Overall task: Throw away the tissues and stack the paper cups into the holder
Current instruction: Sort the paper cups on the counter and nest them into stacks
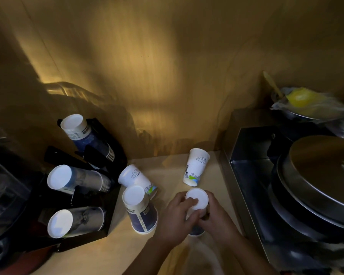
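Note:
Both my hands wrap an upside-down paper cup (pixel 199 198) on the wooden counter (pixel 171 167); my left hand (pixel 175 217) grips its left side, my right hand (pixel 216 217) its right. A blue-rimmed cup base shows beneath them. To the left stands an inverted dark blue cup (pixel 140 211), and behind it a white printed cup (pixel 136 180) leans tilted. Another white printed cup (pixel 196 167) stands inverted farther back. The black cup holder (pixel 109 219) at the left carries three slanted stacks of cups: top (pixel 81 129), middle (pixel 74 179) and bottom (pixel 72 222). No tissues are visible.
A steel box-like appliance (pixel 252 175) with a round metal lid (pixel 322 175) fills the right side. Behind it lies a bowl with a yellow item in plastic wrap (pixel 304 102). A dark appliance (pixel 0 185) stands at the far left. A wooden wall closes the back.

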